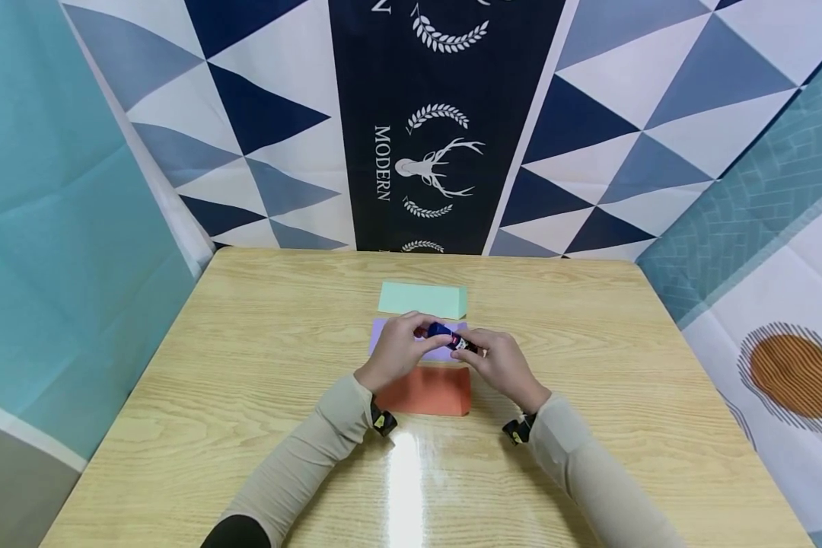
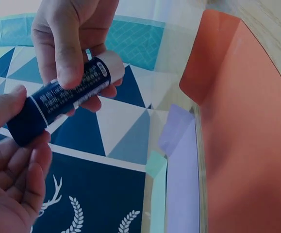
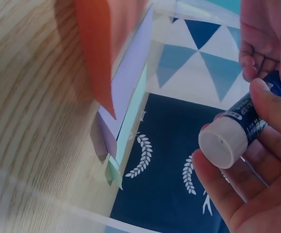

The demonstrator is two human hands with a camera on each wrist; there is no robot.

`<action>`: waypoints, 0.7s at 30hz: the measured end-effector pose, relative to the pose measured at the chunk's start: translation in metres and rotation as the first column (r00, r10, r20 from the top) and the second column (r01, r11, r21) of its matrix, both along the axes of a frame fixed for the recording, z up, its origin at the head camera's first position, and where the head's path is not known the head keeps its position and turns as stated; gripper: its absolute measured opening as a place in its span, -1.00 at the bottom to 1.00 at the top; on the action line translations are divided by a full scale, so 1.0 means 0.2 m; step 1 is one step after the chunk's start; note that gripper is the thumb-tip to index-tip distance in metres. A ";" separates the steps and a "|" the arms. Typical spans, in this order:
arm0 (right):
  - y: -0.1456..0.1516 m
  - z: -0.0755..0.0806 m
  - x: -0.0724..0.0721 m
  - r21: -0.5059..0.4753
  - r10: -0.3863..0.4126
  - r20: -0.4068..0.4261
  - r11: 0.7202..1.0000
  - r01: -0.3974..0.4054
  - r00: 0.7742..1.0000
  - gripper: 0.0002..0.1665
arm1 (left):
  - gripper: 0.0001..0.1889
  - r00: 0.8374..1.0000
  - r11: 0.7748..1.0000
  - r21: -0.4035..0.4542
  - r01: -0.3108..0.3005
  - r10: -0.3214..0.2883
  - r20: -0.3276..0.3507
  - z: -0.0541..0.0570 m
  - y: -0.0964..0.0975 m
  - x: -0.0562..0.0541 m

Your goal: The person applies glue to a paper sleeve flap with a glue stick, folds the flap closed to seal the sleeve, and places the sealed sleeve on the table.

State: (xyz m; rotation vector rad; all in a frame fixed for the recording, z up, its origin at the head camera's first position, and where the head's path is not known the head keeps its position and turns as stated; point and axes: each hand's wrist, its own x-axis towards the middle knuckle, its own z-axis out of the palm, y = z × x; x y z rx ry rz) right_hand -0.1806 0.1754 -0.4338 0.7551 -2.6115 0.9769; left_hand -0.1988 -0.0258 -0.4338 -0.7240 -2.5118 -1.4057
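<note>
Glue stick (image 2: 79, 92): tilted between your 2 hands, over the purple paper (image 1: 443, 355) as the head view shows it.
Left hand (image 1: 399, 346): your thumb and fingers pinch the dark blue end (image 2: 27, 119).
Right hand (image 1: 498, 359): your thumb and fingers grip the stick near its white end (image 2: 110, 68) (printed writing shows beside your thumb).
Table (image 1: 589, 342): red paper (image 1: 431, 392) nearest you, purple behind it, green paper (image 1: 421, 299) farthest (3 in a row, each bent at 1 end).
</note>
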 end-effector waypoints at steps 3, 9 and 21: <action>-0.01 -0.01 0.00 0.021 -0.015 -0.057 1.000 0.016 0.998 -0.50 | -0.68 0.998 0.999 -0.016 -0.046 0.047 0.042 0.01 0.01 0.00; -0.01 0.00 -0.02 0.034 -0.009 -0.078 0.999 0.011 0.997 -0.53 | -0.68 0.994 0.997 0.032 -0.065 0.062 0.088 0.01 0.02 -0.01; 0.00 0.04 -0.02 -0.034 0.047 0.094 0.998 -0.044 0.994 -0.57 | -0.64 0.987 0.984 0.080 0.156 -0.158 0.014 0.01 -0.01 -0.02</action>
